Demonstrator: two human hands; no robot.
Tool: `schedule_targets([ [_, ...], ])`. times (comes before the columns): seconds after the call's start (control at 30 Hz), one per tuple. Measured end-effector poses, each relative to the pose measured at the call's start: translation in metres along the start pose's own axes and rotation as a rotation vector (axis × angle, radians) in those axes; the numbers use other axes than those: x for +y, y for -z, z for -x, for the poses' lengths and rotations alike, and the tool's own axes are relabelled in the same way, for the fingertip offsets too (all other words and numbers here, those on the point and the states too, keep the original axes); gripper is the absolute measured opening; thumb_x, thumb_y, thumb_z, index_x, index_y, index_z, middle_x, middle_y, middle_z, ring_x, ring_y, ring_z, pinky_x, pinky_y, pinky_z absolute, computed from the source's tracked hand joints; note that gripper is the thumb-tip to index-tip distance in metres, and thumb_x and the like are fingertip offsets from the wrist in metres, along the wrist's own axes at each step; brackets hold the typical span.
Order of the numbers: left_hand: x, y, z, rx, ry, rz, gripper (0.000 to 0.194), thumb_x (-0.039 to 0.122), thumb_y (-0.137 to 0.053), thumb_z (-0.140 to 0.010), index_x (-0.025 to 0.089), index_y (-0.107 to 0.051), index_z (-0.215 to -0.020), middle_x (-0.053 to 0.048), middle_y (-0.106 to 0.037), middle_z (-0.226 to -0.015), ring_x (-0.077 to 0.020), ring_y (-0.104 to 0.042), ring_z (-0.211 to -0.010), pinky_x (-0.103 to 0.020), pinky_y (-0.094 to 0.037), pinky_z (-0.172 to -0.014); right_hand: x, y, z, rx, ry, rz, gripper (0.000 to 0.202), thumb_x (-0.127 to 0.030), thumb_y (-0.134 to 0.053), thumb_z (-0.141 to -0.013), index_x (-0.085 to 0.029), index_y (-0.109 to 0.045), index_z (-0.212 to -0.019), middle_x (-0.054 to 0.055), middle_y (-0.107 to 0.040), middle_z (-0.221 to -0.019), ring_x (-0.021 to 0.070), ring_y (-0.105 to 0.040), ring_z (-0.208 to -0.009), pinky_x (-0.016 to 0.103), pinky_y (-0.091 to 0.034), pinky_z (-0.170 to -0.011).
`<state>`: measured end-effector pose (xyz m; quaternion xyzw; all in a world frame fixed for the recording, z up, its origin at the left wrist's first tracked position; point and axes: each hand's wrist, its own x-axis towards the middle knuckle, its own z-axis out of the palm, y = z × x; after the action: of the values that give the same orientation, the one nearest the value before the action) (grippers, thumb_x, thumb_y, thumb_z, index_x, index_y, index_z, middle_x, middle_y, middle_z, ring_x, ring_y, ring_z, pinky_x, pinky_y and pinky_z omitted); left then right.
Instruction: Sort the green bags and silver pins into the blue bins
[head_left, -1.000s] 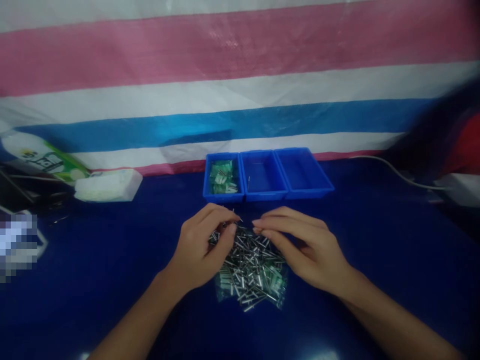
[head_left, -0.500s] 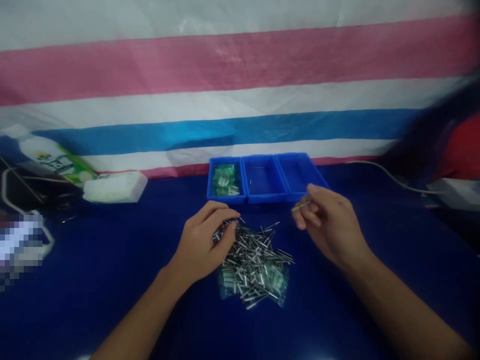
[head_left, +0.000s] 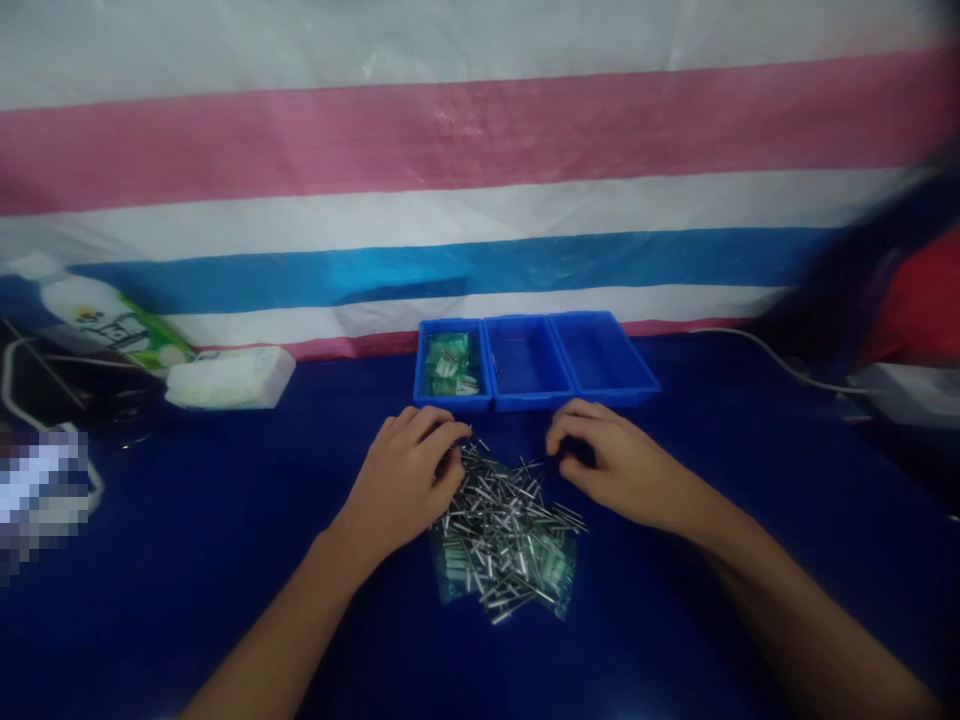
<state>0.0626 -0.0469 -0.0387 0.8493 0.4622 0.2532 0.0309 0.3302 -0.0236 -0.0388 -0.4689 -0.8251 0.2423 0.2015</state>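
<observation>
A heap of silvery blind rivets (head_left: pixel 499 510) lies before me, partly on top of small clear-green plastic packets (head_left: pixel 555 560). My left hand (head_left: pixel 416 465) rests at the heap's upper left, fingers curled and thumb drawn in; what its fingertips hold is hidden. At the upper right edge of the heap is my right hand (head_left: pixel 611 455), thumb and forefinger bent close together in a pinch. Whatever lies between those tips is too small to make out. Behind the heap stands a blue three-compartment tray (head_left: pixel 532 403). Green packets (head_left: pixel 448 360) fill its left compartment; a few thin rivets (head_left: pixel 499 368) show in the middle one.
At the left are a white-and-green bottle (head_left: pixel 105 315), a pack of tissues (head_left: pixel 229 378) and a blurred pale object (head_left: pixel 45 480). A white cable (head_left: pixel 757 345) runs to a pale box (head_left: pixel 911 392) on the right. A striped sheet (head_left: pixel 480 140) hangs behind the dark blue table (head_left: pixel 225 520).
My right hand has moved left from the tray's front to the heap; the rivet it held no longer shows. The middle compartment seems to hold more. My left hand has barely shifted.
</observation>
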Motion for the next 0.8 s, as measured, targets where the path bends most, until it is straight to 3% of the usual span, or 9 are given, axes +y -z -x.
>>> schedule_targets([
  [0.1,-0.0027,-0.0014,-0.0001,-0.060,-0.008,-0.085,0.028,0.011,-0.052,-0.092,0.019,-0.066,-0.114,-0.007,-0.067,-0.111,-0.0244,-0.059,-0.098,-0.041,-0.044,-0.080,-0.0016,-0.0013,-0.0001,-0.028,0.043,0.109,0.020,-0.005,-0.052,-0.076,-0.022,-0.059,-0.084,0.004,-0.064,-0.097,0.0231,-0.056,-0.092,0.040,-0.043,-0.084],
  [0.37,-0.0040,-0.0014,-0.0002,-0.090,0.004,-0.059,0.030,0.009,-0.051,-0.091,0.020,-0.065,-0.114,-0.006,-0.067,-0.111,-0.0227,-0.060,-0.097,-0.039,-0.043,-0.081,-0.0032,-0.0051,-0.0001,-0.135,0.046,0.134,0.017,-0.007,-0.051,-0.080,-0.022,-0.056,-0.084,0.003,-0.066,-0.094,0.0241,-0.052,-0.094,0.038,-0.037,-0.079],
  [0.8,-0.0043,-0.0014,-0.0003,-0.075,-0.009,-0.023,0.031,0.008,-0.051,-0.089,0.020,-0.066,-0.114,-0.006,-0.067,-0.109,-0.0220,-0.061,-0.095,-0.039,-0.043,-0.080,0.0040,-0.0069,0.0028,-0.134,-0.013,0.130,0.021,-0.007,-0.050,-0.078,-0.023,-0.055,-0.092,0.002,-0.064,-0.084,0.0251,-0.057,-0.093,0.039,-0.036,-0.081],
])
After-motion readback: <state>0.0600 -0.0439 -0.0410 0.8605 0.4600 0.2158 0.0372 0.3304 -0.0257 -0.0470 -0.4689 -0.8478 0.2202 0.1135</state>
